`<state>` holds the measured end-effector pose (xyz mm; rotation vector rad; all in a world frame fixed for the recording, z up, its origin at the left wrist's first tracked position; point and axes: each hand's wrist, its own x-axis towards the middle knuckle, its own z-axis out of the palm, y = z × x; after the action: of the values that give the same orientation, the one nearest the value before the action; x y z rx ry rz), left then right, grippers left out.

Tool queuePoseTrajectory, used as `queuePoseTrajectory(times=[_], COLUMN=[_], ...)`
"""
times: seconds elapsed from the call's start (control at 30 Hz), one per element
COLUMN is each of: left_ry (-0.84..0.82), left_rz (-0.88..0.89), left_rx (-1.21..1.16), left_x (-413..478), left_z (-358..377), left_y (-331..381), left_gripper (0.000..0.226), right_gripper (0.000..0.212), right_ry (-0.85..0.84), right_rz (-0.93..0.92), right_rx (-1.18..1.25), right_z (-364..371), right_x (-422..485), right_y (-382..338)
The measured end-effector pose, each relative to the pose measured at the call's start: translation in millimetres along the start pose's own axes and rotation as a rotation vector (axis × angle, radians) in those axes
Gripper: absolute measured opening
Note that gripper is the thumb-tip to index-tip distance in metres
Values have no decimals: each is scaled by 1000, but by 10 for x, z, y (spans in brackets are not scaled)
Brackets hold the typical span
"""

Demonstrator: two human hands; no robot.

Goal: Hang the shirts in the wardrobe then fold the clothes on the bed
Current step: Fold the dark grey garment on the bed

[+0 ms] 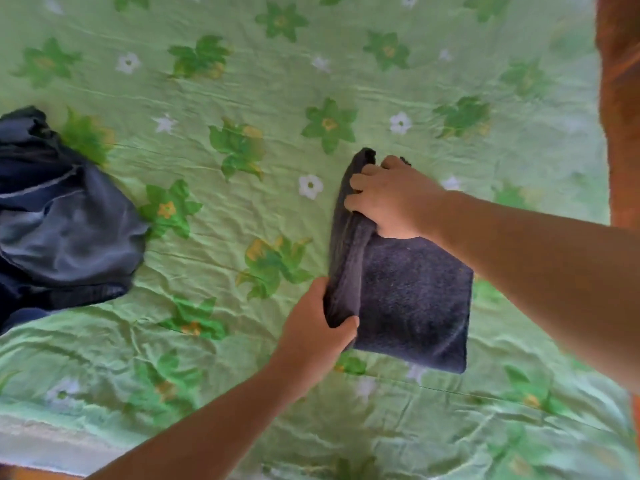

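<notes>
dark navy towel [412, 292] sits on the bed sheet [242, 81], right of centre, folded into a thick rough rectangle, left edge lifted and curling up. left hand [318, 327] pinches the near left corner, thumb on top of the fold. right hand [391, 199] clamps the far left edge, fingers wrapped over it; far corner of the towel is hidden behind that hand. towel surface is fuzzy terry, layers visible at the raised edge. sheet is light green, wrinkled, printed with green and white flowers. dark blue clothes pile [59, 220] at left, smooth fabric, crumpled, cut off by the frame, garment type unclear. brown wood [620, 98] at right edge, blurred.
</notes>
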<state>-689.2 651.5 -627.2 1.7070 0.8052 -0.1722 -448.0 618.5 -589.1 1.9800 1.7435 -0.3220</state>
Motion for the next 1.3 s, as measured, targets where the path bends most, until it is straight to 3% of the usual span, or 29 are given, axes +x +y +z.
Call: queuePoseTrajectory(times=[0.23, 0.37, 0.43, 0.5, 0.57, 0.6, 0.67, 0.73, 0.8, 0.87, 0.97, 1.07, 1.17, 1.23, 1.3], left_ry=[-111, -263, -305, -292, -97, 31, 190, 194, 217, 282, 328, 420, 476, 430, 320], left_rz=[179, 61, -1, -64, -180, -299, -592, -751, -750, -723, -656, -458, -241, -133, -79], left_rx=[437, 563, 450, 224, 20, -95, -360, -620, -823, -902, -824, -698, -316, -47, 211], left_x=[-56, 10, -8, -93, -230, -294, -341, -290, -155, -18, 36, 164, 481, 684, 810], left_z=[1405, 1840, 1915, 1920, 1879, 1837, 1759, 1708, 1674, 1676, 1596, 1083, 300, -104, -309], left_y=[219, 49, 8, -11, -94, -143, -248, -318, -348, -340, -251, -108, -30, -41, -175], left_gripper=[47, 59, 64, 56, 24, 14, 27, 32, 31, 48, 55, 50, 47, 54, 67], right_gripper=[53, 71, 73, 56, 30, 31, 66, 94, 95, 80, 58, 61, 62, 62, 59], right_ry=[3, -166, -177, -91, 86, 171, 190, 100, 57, 66, 103, 205, 345, 221, 47], right_rz=[116, 173, 215, 291, 442, 548, 735, 752, 716, 780, 924, 1127, 1256, 1234, 1171], right_rx=[-1, 212, 443, 663, 799, 841, 928, 1055, 1220, 1383, 1581, 1751, 1830, 1824, 1526], right_z=[971, 1654, 1824, 1860, 1819, 1804, 1774, 1769, 1837, 1886, 1911, 1824, 1692, 1601, 1559], right_x=[-1156, -1334, -1325, -1248, -1108, -1020, -836, -694, -614, -615, -761, -1027, -1161, -1169, -1220], right_y=[428, 256, 223, 264, 333, 365, 425, 491, 535, 533, 464, 217, -396, -779, -976])
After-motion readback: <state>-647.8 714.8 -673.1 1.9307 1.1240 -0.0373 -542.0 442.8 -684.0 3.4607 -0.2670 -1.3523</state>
